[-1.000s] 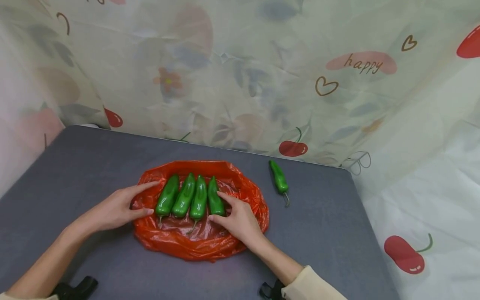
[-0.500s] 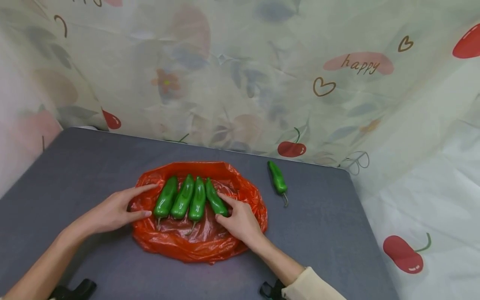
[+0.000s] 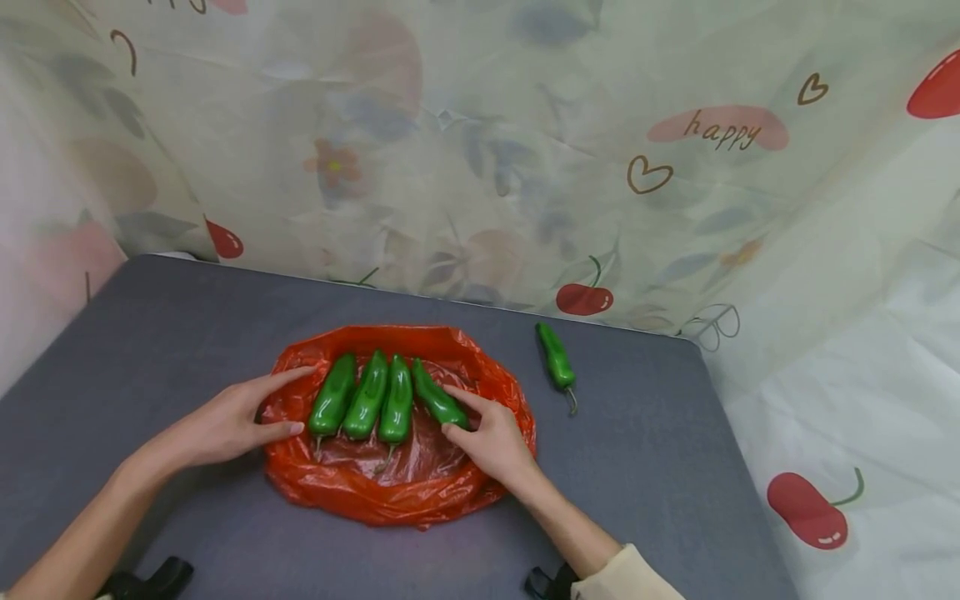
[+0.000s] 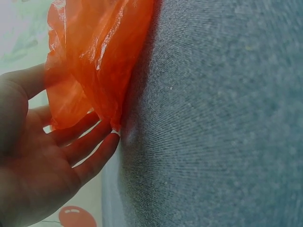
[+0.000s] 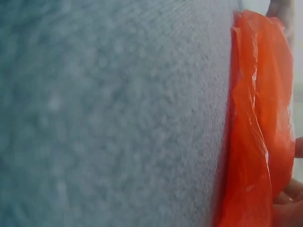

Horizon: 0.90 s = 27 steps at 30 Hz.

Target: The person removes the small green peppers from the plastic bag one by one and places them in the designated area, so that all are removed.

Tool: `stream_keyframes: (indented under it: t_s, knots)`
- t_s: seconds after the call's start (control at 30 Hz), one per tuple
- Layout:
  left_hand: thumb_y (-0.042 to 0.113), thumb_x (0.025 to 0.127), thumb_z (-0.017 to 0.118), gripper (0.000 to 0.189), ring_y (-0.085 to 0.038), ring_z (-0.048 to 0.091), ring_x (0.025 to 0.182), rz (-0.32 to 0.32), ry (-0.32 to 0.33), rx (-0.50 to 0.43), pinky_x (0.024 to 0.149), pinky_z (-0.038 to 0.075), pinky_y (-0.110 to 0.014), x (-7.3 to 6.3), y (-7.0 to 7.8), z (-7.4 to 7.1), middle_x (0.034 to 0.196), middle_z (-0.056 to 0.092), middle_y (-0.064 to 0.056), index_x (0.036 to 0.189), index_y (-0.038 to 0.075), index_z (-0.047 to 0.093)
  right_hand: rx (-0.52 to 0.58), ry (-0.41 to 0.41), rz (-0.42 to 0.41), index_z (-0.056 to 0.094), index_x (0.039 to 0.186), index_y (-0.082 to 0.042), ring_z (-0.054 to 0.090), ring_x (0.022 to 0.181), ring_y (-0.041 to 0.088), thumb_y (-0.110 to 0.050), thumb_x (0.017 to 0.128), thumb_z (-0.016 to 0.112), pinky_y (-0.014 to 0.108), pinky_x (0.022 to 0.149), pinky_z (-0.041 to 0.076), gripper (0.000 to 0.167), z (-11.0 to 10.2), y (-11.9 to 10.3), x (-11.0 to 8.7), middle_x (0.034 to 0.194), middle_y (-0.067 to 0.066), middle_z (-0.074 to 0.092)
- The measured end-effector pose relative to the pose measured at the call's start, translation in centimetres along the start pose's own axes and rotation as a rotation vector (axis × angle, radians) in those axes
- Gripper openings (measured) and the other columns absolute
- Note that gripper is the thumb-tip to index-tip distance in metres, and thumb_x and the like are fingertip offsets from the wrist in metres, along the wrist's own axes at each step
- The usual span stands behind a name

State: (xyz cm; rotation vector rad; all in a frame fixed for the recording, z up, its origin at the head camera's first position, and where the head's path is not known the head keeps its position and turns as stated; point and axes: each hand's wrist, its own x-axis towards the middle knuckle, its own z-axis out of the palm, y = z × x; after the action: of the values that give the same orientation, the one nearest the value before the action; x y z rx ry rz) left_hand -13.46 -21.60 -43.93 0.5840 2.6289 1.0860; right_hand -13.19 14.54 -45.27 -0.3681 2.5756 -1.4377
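Right hand (image 3: 495, 437) pinches the slanted rightmost pepper (image 3: 437, 397) within the red bag (image 3: 375, 504); left hand (image 3: 221, 417), fingers extended, touches the bag's rim. Positioning this pepper appears in hand; the next move likely calls for gentle release.

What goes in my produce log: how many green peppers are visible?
5: three peppers in the red bag, a fourth pepper there, pinched by the right hand, a fifth pepper on the table. More may be hidden.
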Motion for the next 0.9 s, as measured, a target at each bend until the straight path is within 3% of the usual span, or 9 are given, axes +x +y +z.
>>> stream_keyframes:
  t_s: [0.33,0.53,0.73,0.9]
  knots:
    - [0.043,0.090,0.071,0.081,-0.037,0.053,0.121,0.005,-0.018,-0.003,0.095,0.044,-0.061,0.1,-0.1,0.0,0.143,0.048,-0.025,0.155,0.012,0.034,0.146,-0.023,-0.016,0.053,0.145,-0.015,0.069,0.096,0.020,-0.010,0.093,0.070,0.025,0.074,0.056,0.055,-1.3,0.0,-0.3,0.130,0.012,0.062]
    - [0.044,0.090,0.072,0.082,-0.035,0.054,0.118,-0.004,-0.026,-0.019,0.093,0.046,-0.059,0.1,-0.3,-0.1,0.142,0.048,-0.025,0.155,0.014,0.032,0.188,-0.026,0.006,0.052,0.144,-0.009,0.068,0.099,0.029,-0.003,0.092,0.069,0.027,0.075,0.056,0.056,-2.1,-0.1,-0.4,0.129,0.020,0.060]
    - [0.044,0.090,0.072,0.083,-0.035,0.056,0.116,-0.025,-0.013,-0.025,0.093,0.046,-0.059,0.2,-0.2,-0.3,0.139,0.051,-0.025,0.156,0.015,0.031,0.195,0.008,0.026,0.058,0.141,-0.018,0.069,0.099,0.024,-0.007,0.091,0.072,0.026,0.076,0.055,0.053,-3.2,-0.2,-0.9,0.126,0.018,0.061]
    - [0.042,0.090,0.073,0.081,-0.032,0.058,0.112,-0.008,0.003,-0.020,0.092,0.048,-0.057,0.1,-0.3,-0.2,0.136,0.054,-0.024,0.155,0.015,0.033,0.232,0.018,0.029,0.059,0.139,-0.021,0.068,0.104,0.026,-0.007,0.090,0.072,0.029,0.079,0.055,0.052,-4.1,0.2,-1.4,0.130,0.015,0.060]
